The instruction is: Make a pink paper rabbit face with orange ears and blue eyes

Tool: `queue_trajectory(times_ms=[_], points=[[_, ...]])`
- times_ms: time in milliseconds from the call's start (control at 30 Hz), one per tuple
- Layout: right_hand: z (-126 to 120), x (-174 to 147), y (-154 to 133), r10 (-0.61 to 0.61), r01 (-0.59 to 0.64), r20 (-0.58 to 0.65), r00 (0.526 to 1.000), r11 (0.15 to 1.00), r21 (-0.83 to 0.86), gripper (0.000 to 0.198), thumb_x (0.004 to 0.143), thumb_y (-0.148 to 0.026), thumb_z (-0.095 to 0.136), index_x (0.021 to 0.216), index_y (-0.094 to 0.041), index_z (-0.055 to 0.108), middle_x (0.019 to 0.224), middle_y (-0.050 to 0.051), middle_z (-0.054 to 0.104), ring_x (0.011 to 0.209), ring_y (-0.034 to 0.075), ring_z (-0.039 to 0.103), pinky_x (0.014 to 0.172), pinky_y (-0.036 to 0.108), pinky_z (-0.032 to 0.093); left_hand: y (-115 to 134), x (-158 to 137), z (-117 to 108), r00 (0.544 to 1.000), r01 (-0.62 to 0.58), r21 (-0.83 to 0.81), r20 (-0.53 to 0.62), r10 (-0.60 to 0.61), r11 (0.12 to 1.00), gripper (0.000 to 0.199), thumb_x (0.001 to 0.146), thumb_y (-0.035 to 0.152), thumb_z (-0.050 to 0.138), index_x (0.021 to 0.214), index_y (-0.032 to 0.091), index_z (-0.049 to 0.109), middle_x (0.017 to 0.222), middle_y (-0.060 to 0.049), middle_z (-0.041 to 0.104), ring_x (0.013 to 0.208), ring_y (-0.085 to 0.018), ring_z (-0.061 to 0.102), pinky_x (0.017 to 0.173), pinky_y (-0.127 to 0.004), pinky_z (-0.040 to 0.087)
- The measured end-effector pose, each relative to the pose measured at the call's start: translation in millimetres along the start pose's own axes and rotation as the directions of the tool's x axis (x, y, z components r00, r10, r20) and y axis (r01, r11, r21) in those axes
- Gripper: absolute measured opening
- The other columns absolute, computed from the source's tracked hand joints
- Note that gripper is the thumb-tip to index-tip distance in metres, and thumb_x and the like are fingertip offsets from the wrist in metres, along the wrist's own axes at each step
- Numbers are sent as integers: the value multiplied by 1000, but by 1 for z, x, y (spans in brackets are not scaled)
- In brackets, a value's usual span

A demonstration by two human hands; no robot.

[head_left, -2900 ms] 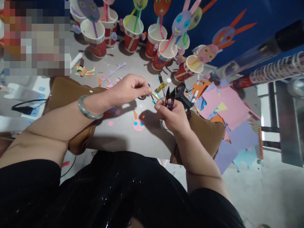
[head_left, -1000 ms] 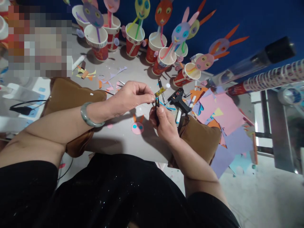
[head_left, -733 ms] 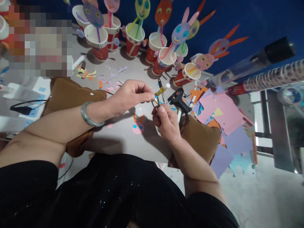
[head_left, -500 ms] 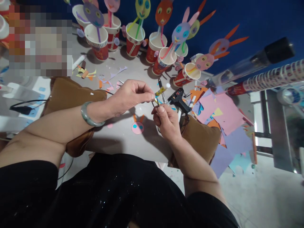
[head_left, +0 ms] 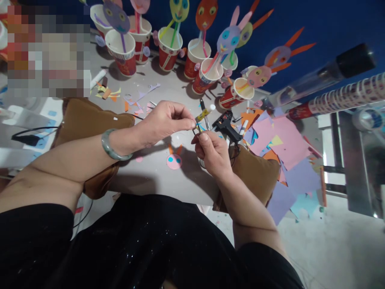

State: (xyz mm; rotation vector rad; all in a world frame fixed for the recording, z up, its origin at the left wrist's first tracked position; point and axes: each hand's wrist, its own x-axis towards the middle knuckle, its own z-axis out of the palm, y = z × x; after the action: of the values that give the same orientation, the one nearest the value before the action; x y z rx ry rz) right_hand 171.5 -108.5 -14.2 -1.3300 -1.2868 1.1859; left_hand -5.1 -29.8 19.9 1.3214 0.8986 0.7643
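Observation:
My left hand (head_left: 168, 120), with a bracelet (head_left: 108, 145) at the wrist, is closed in a pinch of thumb and fingertips. My right hand (head_left: 213, 154) pinches just below it, thumb on top. Between the fingertips runs a thin dark cord (head_left: 197, 130), partly hidden by the fingers; what it belongs to is unclear. Beyond the fingers lie a glue stick (head_left: 206, 114) and a dark pen. A black glue gun (head_left: 226, 125) lies to the right of my hands. Below them on the table rests a pink paper face (head_left: 174, 161) with blue eyes and orange ears.
Red paper cups (head_left: 168, 54) with paper animal heads on straws line the back. Brown cushions (head_left: 255, 172) lie under both forearms. Coloured paper sheets (head_left: 288, 140) are piled at right, below a long stack of cups (head_left: 337, 98). Paper scraps (head_left: 135, 100) litter the left; a power strip (head_left: 45, 120) is farther left.
My hands stay nearly in place, the right one shifting very slightly to the right. The fingertips still pinch the cord, and the things on the table have not moved.

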Motion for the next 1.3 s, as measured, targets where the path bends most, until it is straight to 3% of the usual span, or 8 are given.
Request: queue_trajectory(times_ms=[467, 733, 967, 1300], points=[[1, 0, -2, 17, -17, 8, 1000, 1000, 13, 53, 89, -73, 63, 75, -21, 63, 53, -6, 42, 47, 8, 35, 46, 25, 26, 1, 0, 0, 1000, 28, 14, -1, -28, 1000, 7, 78, 19, 74, 72, 17, 72, 68, 1, 66, 67, -10, 59, 65, -25, 47], [1, 3, 7, 40, -29, -89, 995, 992, 124, 57, 88, -79, 58, 75, -24, 58, 50, -8, 32, 43, 9, 27, 44, 25, 21, 2, -2, 1, 999, 53, 28, -1, -53, 998, 8, 80, 23, 75, 75, 17, 75, 70, 0, 70, 69, -12, 62, 65, -26, 47], [0, 2, 5, 29, -24, -44, 999, 996, 90, 54, 88, -76, 61, 75, -24, 61, 51, -7, 37, 45, 9, 30, 44, 26, 24, -3, 0, 1, 1000, 10, -7, -12, -10, 1000, 8, 82, 22, 75, 75, 16, 74, 71, 0, 69, 74, -12, 64, 73, -27, 50], [0, 0, 3, -1, 1, -4, 1000, 999, 33, 53, 91, -72, 60, 76, -21, 66, 56, -4, 44, 49, 8, 37, 48, 25, 26, -6, 0, -1, 1000, -15, 18, 1, 15, 1000, 8, 79, 25, 76, 76, 17, 74, 74, -1, 70, 75, -12, 64, 71, -26, 51]])
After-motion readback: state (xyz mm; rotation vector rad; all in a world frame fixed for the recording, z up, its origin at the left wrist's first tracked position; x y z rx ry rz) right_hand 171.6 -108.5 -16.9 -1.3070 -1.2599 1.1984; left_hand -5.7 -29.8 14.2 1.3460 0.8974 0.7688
